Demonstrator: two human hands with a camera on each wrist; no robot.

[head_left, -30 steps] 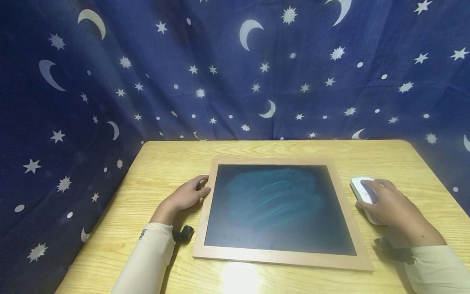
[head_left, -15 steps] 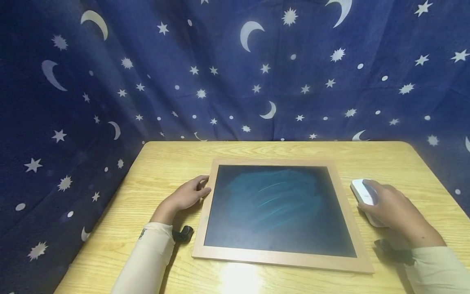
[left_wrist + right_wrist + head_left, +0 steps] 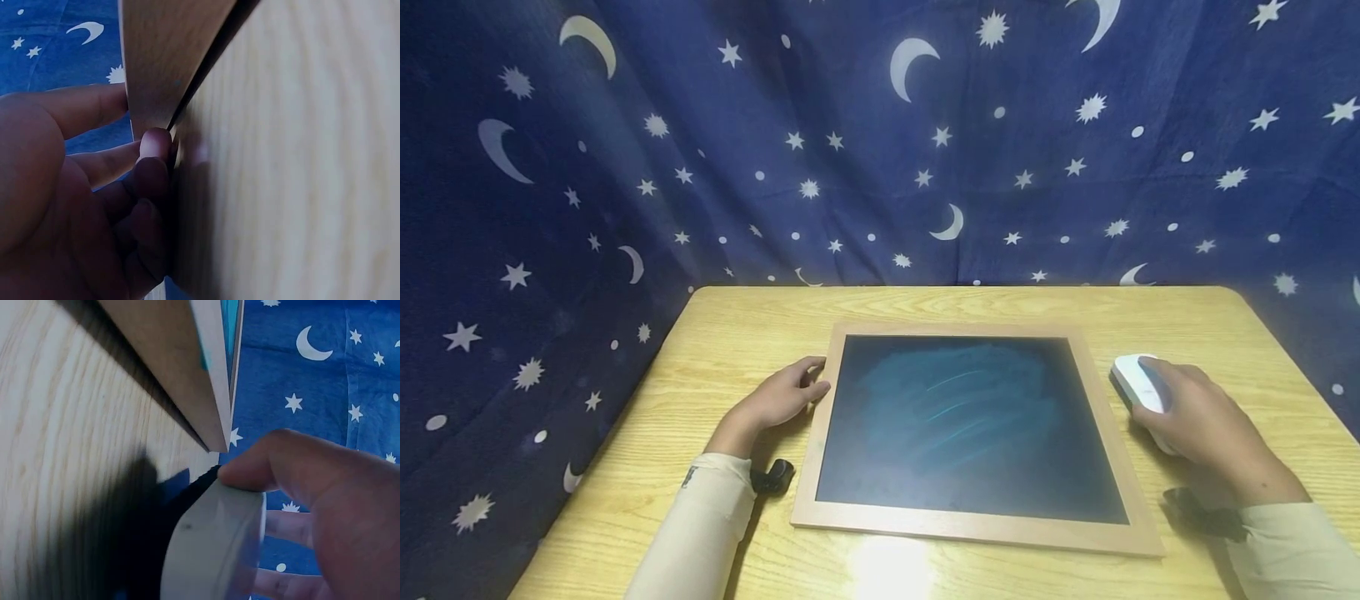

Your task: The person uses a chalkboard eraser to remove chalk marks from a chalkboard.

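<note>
A small chalkboard (image 3: 880, 467) in a pale wooden frame lies flat, with a hazy blue-green smear and several brighter chalk strokes across its middle. My left hand (image 3: 781, 396) holds the frame's left edge. In the left wrist view, thumb and fingertips meet the frame's side (image 3: 169, 44), other fingers curled low by the tabletop. To the board's right, my right hand (image 3: 1198, 412) grips a white board eraser (image 3: 1135, 382) between thumb and fingers. Its dark underside shows in the right wrist view, and the eraser (image 3: 209, 550) is tilted over the table beside the frame.
The yellow wood-grain table (image 3: 760, 317) ends at a dark blue curtain (image 3: 850, 167) printed with moons and stars, behind and to the left. Black camera mounts (image 3: 775, 477) sit at both wrists. Light glares off the table near the board's front edge.
The right hand has raised the eraser slightly and tipped it, its front end shifting away and to the left. The left hand and chalkboard stay put.
</note>
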